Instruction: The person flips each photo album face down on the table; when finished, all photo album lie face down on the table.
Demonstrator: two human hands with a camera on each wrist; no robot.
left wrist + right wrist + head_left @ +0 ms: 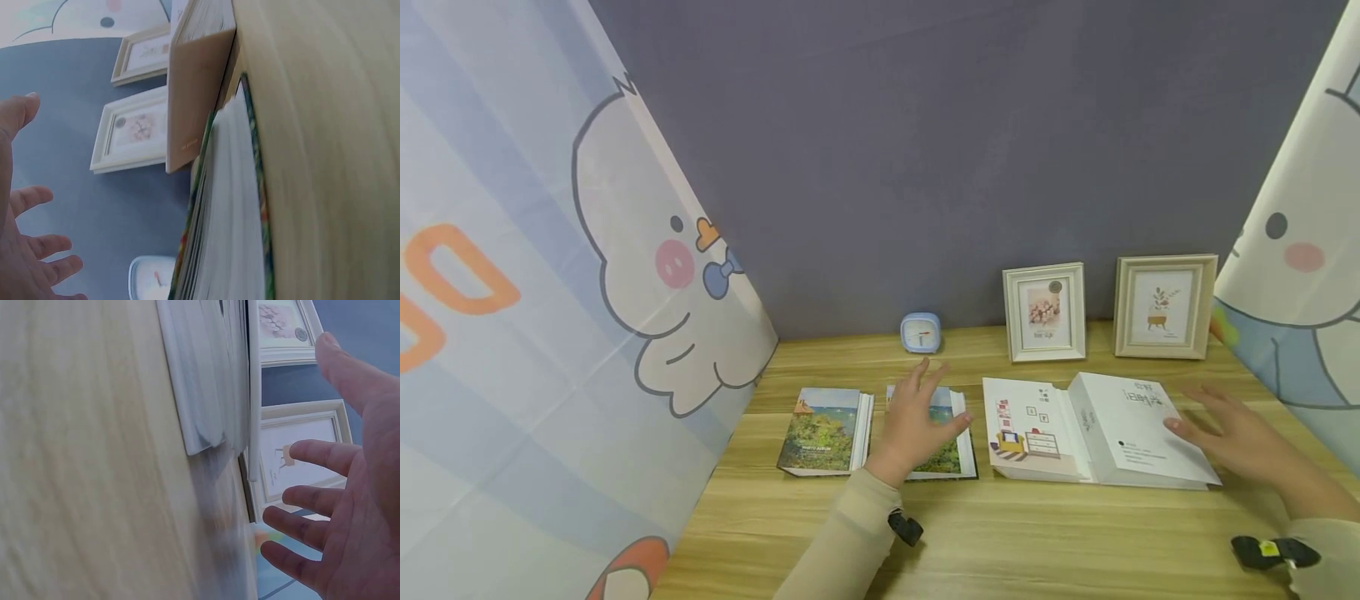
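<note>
My left hand [917,417] hovers over the right-hand landscape-cover photo album [945,450], fingers spread, holding nothing; it hides part of the cover. That album's green-edged covers and white pages [234,206] face the left wrist camera. Beside it lies a matching photo album [822,429]. My right hand [1240,429] is at the right edge of a thick white book [1138,429] with small printing on its face and spine. Its fingers are extended and apart, with nothing gripped. Directly left of that book is a white book with a room drawing on its cover [1030,425].
A small blue clock [921,333] stands at the back of the wooden table [1000,533]. Two framed pictures, a white frame [1081,312] and a cream frame [1212,304], stand behind the white books. Dark cloth [880,167] hangs behind, with cartoon-printed curtains [625,250] on both sides.
</note>
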